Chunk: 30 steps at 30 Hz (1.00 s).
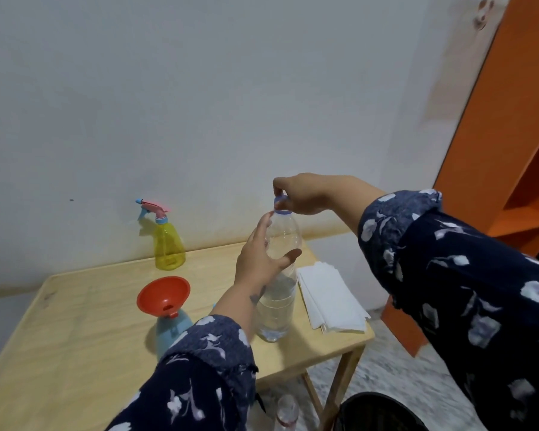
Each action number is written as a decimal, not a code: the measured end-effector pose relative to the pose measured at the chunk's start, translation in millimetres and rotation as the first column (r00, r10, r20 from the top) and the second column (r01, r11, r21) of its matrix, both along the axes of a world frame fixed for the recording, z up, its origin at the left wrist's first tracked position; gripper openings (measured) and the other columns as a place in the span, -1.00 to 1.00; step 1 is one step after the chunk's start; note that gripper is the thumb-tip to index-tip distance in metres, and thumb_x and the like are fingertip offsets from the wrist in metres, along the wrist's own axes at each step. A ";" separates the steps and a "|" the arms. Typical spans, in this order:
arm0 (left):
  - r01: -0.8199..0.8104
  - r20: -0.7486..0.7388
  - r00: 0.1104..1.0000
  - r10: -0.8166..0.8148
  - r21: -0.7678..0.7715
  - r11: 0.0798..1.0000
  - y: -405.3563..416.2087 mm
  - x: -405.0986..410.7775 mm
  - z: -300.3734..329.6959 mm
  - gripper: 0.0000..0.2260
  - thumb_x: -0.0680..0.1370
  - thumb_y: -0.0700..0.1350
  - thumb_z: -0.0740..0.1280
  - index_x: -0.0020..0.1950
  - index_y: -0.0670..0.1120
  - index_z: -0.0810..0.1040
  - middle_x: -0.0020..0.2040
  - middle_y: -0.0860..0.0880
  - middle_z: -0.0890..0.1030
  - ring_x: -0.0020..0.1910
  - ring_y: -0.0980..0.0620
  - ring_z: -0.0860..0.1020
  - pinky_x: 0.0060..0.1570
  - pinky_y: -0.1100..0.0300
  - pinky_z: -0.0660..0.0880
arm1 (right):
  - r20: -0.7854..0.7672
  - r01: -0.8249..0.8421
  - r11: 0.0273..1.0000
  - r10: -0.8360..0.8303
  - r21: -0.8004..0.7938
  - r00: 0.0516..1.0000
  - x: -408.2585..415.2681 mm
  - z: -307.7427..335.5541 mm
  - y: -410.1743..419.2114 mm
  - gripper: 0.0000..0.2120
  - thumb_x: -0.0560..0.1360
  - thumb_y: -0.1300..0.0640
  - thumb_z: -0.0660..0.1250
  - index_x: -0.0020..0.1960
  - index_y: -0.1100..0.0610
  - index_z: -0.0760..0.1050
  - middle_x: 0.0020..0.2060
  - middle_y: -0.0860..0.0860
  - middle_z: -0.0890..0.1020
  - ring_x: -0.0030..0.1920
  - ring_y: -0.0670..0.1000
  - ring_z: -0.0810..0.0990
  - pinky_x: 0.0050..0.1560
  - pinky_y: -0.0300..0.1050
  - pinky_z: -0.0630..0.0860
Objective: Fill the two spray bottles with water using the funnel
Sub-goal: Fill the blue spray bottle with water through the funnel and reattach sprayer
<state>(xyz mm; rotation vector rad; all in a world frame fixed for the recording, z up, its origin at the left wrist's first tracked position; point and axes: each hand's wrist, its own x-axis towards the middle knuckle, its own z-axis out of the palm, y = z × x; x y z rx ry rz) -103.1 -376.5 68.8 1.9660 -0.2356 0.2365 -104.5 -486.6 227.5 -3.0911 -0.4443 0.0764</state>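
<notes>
Clear ribbed plastic water bottle upright on pale wood table, partly filled with water. Left hand wraps its shoulder; right hand pinches the blue cap. Left of left wrist: red plastic funnel seated in the neck of a blue spray bottle. Beyond it, translucent yellow spray bottle, pink trigger head on. Below the right hand: stacked white paper sheets.

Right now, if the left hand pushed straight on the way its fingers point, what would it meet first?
Nothing new: the left hand already grips the water bottle. Beyond that, probably the wall; depth is unclear.
</notes>
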 end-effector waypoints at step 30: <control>0.082 0.008 0.997 -0.082 -0.027 0.996 6.7 1.9 -1.3 -0.20 0.41 0.02 0.51 0.50 0.22 0.10 0.44 0.20 0.31 0.36 -0.02 0.43 0.23 0.12 0.40 | 0.011 0.170 0.837 -0.205 0.520 0.979 16.1 -78.3 -57.1 -0.68 0.46 0.21 0.40 0.21 0.14 0.54 0.06 0.13 0.64 -0.09 -0.01 0.50 -0.15 -0.29 0.34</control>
